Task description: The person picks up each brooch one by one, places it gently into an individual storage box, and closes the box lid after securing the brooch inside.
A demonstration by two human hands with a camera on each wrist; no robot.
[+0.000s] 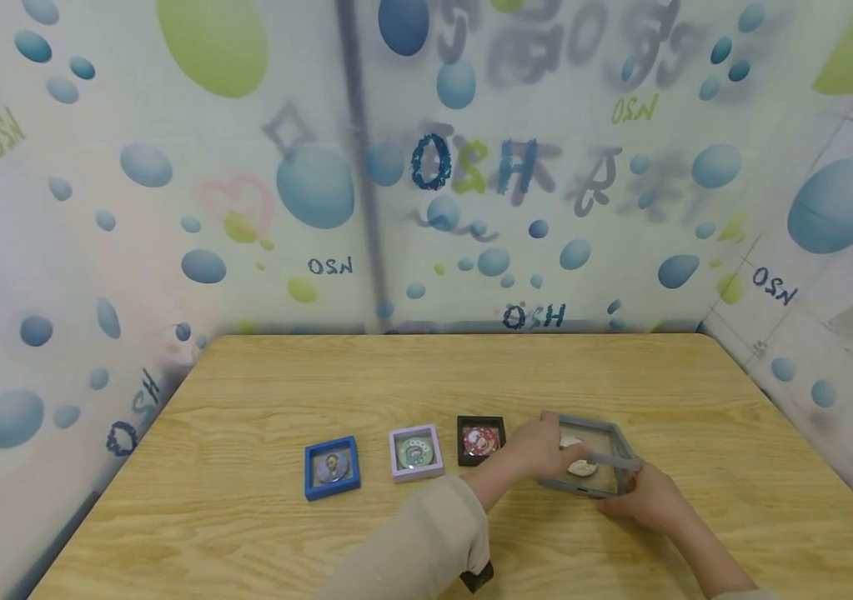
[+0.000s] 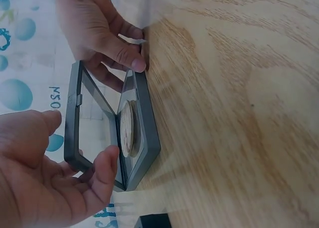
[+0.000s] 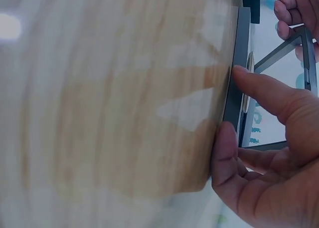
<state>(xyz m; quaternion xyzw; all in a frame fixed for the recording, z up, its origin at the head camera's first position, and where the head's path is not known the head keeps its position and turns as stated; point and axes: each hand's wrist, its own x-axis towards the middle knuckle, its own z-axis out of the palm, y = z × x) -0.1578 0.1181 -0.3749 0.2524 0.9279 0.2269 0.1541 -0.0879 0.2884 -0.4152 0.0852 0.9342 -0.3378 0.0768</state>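
A grey hinged display frame with clear panes stands partly unfolded on the table, its two halves at an angle. Inside lies a pale round disc, its face too small to read. My left hand holds the raised half by its edge, fingers curled round it. At the right end, my right hand grips the lower half, which the right wrist view shows between thumb and fingers. Just left of the left hand sits a black display frame with a red round badge.
Further left on the wooden table lie a lilac display frame with a green badge and a blue display frame with a bluish badge. A patterned curtain hangs behind the table's far edge and along both sides.
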